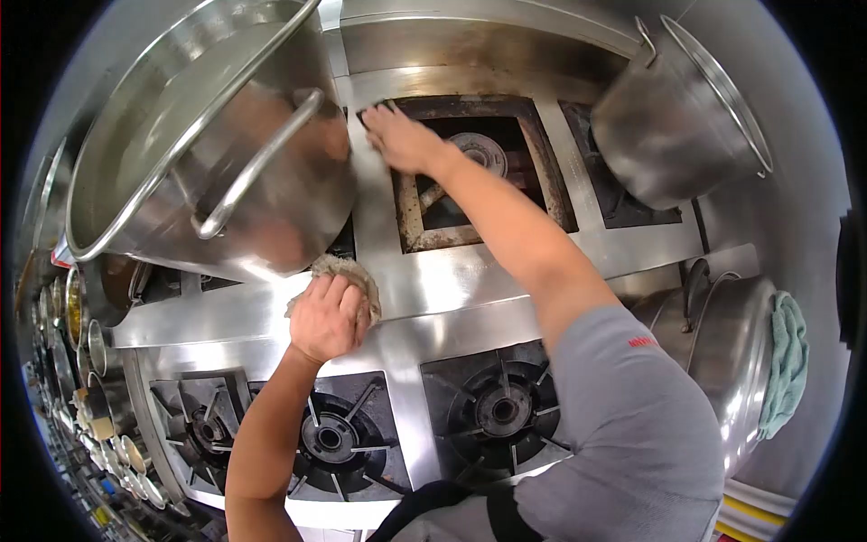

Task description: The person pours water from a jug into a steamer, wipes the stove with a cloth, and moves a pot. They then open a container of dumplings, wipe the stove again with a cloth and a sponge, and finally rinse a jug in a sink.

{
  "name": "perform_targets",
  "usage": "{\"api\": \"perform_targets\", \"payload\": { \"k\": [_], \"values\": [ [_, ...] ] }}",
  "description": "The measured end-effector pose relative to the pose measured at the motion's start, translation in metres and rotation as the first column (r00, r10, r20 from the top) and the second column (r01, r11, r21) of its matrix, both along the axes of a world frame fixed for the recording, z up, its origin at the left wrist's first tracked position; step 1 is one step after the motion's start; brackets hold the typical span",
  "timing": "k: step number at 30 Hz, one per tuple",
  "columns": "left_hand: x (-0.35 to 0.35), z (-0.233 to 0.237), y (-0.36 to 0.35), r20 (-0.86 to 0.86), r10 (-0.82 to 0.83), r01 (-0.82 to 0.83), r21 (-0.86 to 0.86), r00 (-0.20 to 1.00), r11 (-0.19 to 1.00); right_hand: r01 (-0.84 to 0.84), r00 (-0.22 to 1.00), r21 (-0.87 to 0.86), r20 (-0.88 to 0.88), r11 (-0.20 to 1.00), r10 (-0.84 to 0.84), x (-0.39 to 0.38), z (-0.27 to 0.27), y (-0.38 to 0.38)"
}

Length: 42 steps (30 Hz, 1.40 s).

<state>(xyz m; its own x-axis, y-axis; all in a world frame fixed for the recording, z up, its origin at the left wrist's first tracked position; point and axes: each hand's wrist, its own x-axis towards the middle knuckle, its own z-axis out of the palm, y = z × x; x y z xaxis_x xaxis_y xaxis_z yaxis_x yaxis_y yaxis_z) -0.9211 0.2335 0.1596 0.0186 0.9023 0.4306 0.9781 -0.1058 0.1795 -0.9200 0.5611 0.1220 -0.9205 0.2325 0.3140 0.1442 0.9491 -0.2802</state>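
Note:
My left hand (330,316) is closed on a bunched beige cloth (348,271), pressed on the steel stovetop at the foot of a large stockpot (280,203). Farther forward, my right hand (402,140) reaches to the far left corner of a grimy square burner frame (549,172). Its fingers bend down onto that corner and are slightly blurred. A dark edge shows by the fingertips, but I cannot make out what lies under them. Inside the frame, a round burner (479,154) is exposed without a grate.
Nearer me are several grated burners, one at the middle (330,438) and another to its right (503,409). A tall pot (664,122) stands at the back right. Below it is a steel vessel (736,361) with a green towel (784,366). Several small containers line the left.

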Motion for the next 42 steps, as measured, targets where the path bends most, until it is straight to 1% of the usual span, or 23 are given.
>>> {"api": "perform_targets", "payload": {
  "k": [1, 3, 5, 9, 10, 13, 14, 17, 18, 19, 21, 23, 24, 25, 27, 28, 29, 31, 32, 37, 38, 39, 42],
  "values": [
    [-0.001, -0.002, 0.000, 0.000, -0.008, 0.008, 0.003, 1.000, 1.000, -0.044, 0.994, 0.060, -0.101, 0.997, 0.049, 0.017, -0.014, -0.012],
    [0.001, -0.005, -0.004, 0.011, 0.001, -0.001, -0.003, 1.000, 1.000, -0.054, 0.998, -0.001, -0.021, 0.999, 0.054, 0.017, 0.000, -0.010],
    [-0.001, -0.002, -0.003, 0.012, -0.017, 0.018, -0.032, 1.000, 0.999, 0.021, 0.988, -0.002, 0.156, 1.000, -0.021, 0.000, 0.022, 0.003],
    [-0.003, -0.006, -0.003, 0.015, -0.027, 0.027, -0.016, 1.000, 1.000, 0.010, 0.985, 0.062, 0.173, 0.998, -0.020, 0.027, 0.008, -0.033],
    [-0.004, -0.006, -0.003, 0.019, -0.028, 0.028, -0.015, 0.999, 0.999, -0.003, 1.000, 0.000, 0.011, 1.000, 0.003, 0.039, -0.008, -0.043],
    [0.000, -0.006, -0.004, 0.040, -0.028, 0.028, -0.020, 0.999, 0.999, 0.031, 0.999, -0.008, 0.031, 0.999, -0.031, 0.019, -0.002, -0.021],
    [-0.001, -0.005, -0.003, 0.036, -0.029, 0.029, -0.011, 0.999, 1.000, 0.052, 0.995, 0.014, 0.086, 0.999, -0.053, 0.012, 0.008, -0.016],
    [-0.003, -0.006, -0.004, 0.024, -0.054, 0.054, -0.003, 0.998, 0.999, 0.030, 0.990, 0.004, 0.141, 1.000, -0.030, 0.031, 0.009, -0.039],
    [-0.003, -0.006, -0.004, 0.026, -0.041, 0.042, -0.013, 0.999, 0.999, 0.005, 0.993, -0.075, 0.117, 0.997, 0.004, 0.050, 0.016, -0.056],
    [-0.002, -0.006, -0.004, 0.032, -0.029, 0.030, -0.024, 0.999, 0.999, -0.047, 0.998, 0.044, -0.027, 0.998, 0.048, 0.062, -0.003, -0.060],
    [-0.001, -0.006, -0.002, 0.036, -0.037, 0.037, -0.007, 0.999, 0.999, -0.053, 0.997, -0.056, 0.060, 0.997, 0.056, 0.072, 0.039, -0.055],
    [-0.002, -0.005, -0.005, 0.032, -0.026, 0.026, 0.001, 0.999, 1.000, 0.073, 0.996, -0.233, -0.032, 0.970, -0.083, 0.064, 0.090, -0.042],
    [-0.001, -0.004, -0.005, 0.023, -0.020, 0.020, -0.003, 1.000, 1.000, 0.225, 0.962, -0.429, -0.047, 0.875, -0.271, 0.052, 0.099, -0.033],
    [-0.001, -0.003, -0.005, 0.012, -0.020, 0.020, -0.007, 1.000, 1.000, 0.270, 0.952, -0.455, -0.005, 0.849, -0.306, 0.043, 0.107, -0.029],
    [-0.002, -0.004, -0.006, 0.007, -0.023, 0.023, -0.011, 1.000, 1.000, 0.150, 0.957, -0.329, -0.188, 0.932, -0.221, 0.024, 0.074, -0.025],
    [-0.002, -0.004, -0.005, 0.005, -0.028, 0.028, -0.008, 1.000, 1.000, 0.078, 0.983, -0.232, -0.145, 0.969, -0.114, 0.024, 0.060, -0.031],
    [-0.001, -0.004, -0.004, 0.002, -0.028, 0.028, -0.004, 1.000, 1.000, 0.028, 1.000, -0.225, 0.019, 0.974, -0.025, 0.018, 0.047, -0.031],
    [-0.001, -0.005, -0.005, 0.003, -0.015, 0.015, -0.006, 1.000, 1.000, -0.015, 1.000, 0.009, -0.017, 1.000, 0.015, 0.019, 0.014, -0.034],
    [-0.003, -0.005, -0.005, 0.002, -0.015, 0.015, -0.006, 1.000, 1.000, -0.041, 0.999, -0.064, 0.021, 0.997, 0.042, 0.017, 0.011, -0.032],
    [-0.001, -0.005, -0.005, 0.009, -0.019, 0.019, -0.013, 1.000, 1.000, -0.073, 0.992, -0.128, 0.094, 0.989, 0.085, 0.043, 0.004, -0.037],
    [-0.004, -0.005, -0.004, 0.004, -0.022, 0.022, -0.010, 1.000, 1.000, -0.102, 0.986, -0.059, 0.127, 0.993, 0.109, 0.054, -0.001, -0.045],
    [-0.004, -0.005, -0.005, 0.011, -0.027, 0.027, -0.013, 1.000, 1.000, -0.116, 0.981, -0.073, 0.148, 0.991, 0.126, 0.068, 0.005, -0.052],
    [0.000, -0.003, -0.004, 0.015, -0.021, 0.021, -0.030, 1.000, 0.999, -0.104, 0.978, 0.003, 0.184, 0.995, 0.102, 0.049, 0.012, -0.037]
  ]
}}
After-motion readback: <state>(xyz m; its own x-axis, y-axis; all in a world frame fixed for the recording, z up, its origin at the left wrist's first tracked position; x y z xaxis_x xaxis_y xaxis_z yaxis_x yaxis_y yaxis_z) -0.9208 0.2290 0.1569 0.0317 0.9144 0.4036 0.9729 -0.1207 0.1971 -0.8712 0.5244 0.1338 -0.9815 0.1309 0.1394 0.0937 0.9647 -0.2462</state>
